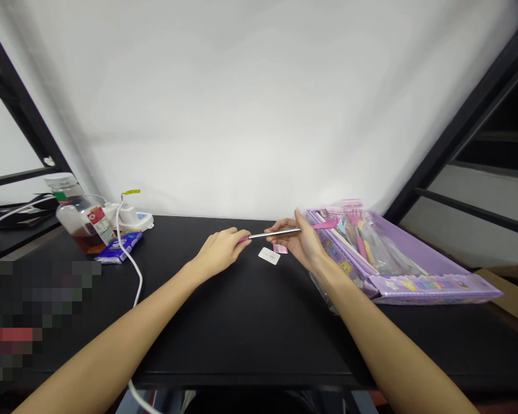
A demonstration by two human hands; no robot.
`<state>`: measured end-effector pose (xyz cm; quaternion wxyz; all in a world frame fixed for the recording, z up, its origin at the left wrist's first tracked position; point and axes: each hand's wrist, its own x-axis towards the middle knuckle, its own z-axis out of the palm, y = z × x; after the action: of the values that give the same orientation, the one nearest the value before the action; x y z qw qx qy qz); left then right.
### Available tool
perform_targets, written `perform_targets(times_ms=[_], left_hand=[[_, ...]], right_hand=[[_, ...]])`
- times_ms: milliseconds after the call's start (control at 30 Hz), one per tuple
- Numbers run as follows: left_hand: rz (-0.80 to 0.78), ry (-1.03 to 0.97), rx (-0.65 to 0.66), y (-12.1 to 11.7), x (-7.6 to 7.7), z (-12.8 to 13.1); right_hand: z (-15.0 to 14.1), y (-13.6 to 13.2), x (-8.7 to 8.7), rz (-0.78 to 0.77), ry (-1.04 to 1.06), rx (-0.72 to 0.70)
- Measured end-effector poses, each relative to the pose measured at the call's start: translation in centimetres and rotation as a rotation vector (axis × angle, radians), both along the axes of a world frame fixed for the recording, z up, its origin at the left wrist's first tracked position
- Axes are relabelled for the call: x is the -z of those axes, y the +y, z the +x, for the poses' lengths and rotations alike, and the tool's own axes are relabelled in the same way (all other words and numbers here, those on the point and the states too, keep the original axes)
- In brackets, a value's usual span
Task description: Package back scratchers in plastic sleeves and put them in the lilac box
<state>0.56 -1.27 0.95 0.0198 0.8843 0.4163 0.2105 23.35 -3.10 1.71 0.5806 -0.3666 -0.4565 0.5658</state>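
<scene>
The left hand (220, 250) grips the pink end of a slim metal rod (285, 232) between thumb and fingers. The right hand (304, 241) has its fingers curled round the shaft near the other end, thumb raised, and a pink claw-like head sticks out past it. The 2 hands hold the rod nearly level above the black table (250, 322), nearer its back edge than its front edge.

Under the rod lie 2 small cards: a white card (269, 256) and, just beside it, a pink card (280, 248) partly behind the right hand.

An open purple box (435, 290) fills much of the table's right side, with bagged pink utensils (360, 241) inside. It crowds the right hand: the claw-like head reaches over its left wall, and the right forearm passes in front of it.

Toward the back left corner stand a jar (84, 227) of amber liquid, a blue packet (118, 247) and a white power strip (143, 221). A white cable (133, 264) runs forward from there, under the left forearm and over the front edge.
</scene>
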Motion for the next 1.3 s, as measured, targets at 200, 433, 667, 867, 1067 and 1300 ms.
perform_targets(times_ms=[200, 433, 667, 867, 1067, 1300], left_hand=[[0.004, -0.033, 0.102, 0.6, 0.4, -0.2], [-0.042, -0.132, 0.226, 0.6, 0.3, -0.3], [-0.199, -0.24, 0.303, 0.7, -0.2, -0.4], [-0.26, -0.26, 0.32, 0.7, -0.3, -0.5], [-0.338, -0.264, 0.335, 0.7, -0.4, -0.6], [-0.447, -0.319, 0.331, 0.5, -0.8, -0.5]], right_hand=[[0.2, 0.3, 0.5, -0.014, 0.032, -0.019], [0.4, 0.4, 0.6, -0.021, 0.05, -0.036], [0.6, 0.6, 0.7, -0.042, 0.024, -0.055], [0.6, 0.5, 0.5, -0.018, 0.006, -0.077], [0.9, 0.4, 0.4, 0.015, -0.043, -0.13], [0.8, -0.1, -0.3, 0.043, -0.081, -0.153]])
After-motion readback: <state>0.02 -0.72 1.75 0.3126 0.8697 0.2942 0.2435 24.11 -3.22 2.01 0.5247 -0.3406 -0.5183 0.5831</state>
